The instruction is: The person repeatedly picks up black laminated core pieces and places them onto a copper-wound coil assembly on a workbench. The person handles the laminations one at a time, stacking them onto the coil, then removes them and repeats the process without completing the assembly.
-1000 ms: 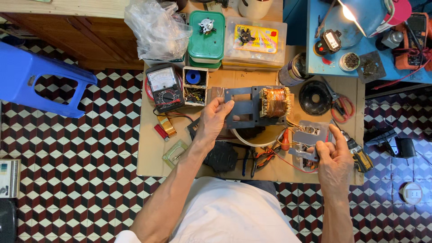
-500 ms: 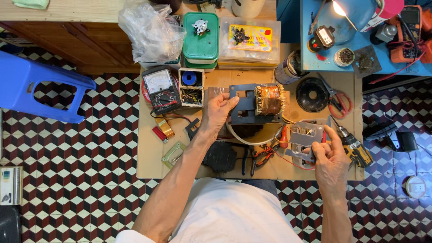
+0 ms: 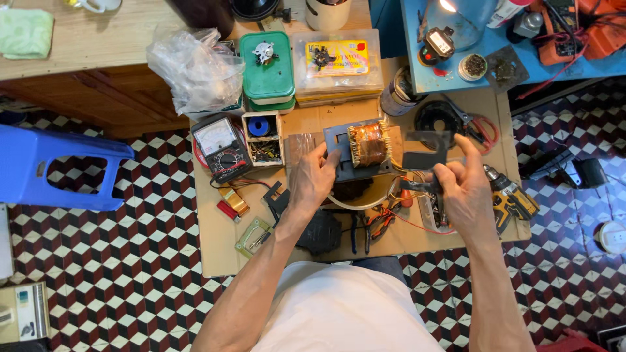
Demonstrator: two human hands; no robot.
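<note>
1. Copper-wound transformer sits near the middle of a low cardboard-topped table, its orange-brown coil set in a dark frame of steel plates.
2. The left hand grips the transformer's left side, fingers curled and clamped on the dark frame, thumb on top.
3. The right hand holds a thin dark E-shaped lamination plate just right of the transformer; thumb and fingers are pinched together on the plate's near edge, with the index finger raised beside it.
4. The plate is close to the transformer; whether the two touch cannot be told.
5. Left of the transformer stand an analogue multimeter and a small open box of parts.
6. At the far edge lie a crumpled clear plastic bag, a green lidded box and a clear plastic case with a yellow label.
7. A yellow and black cordless drill lies near the right hand, at the table's right edge.
8. Red-handled pliers and wires lie near the person, below the transformer.
9. A blue plastic stool stands on the chequered floor, well to the left.
</note>
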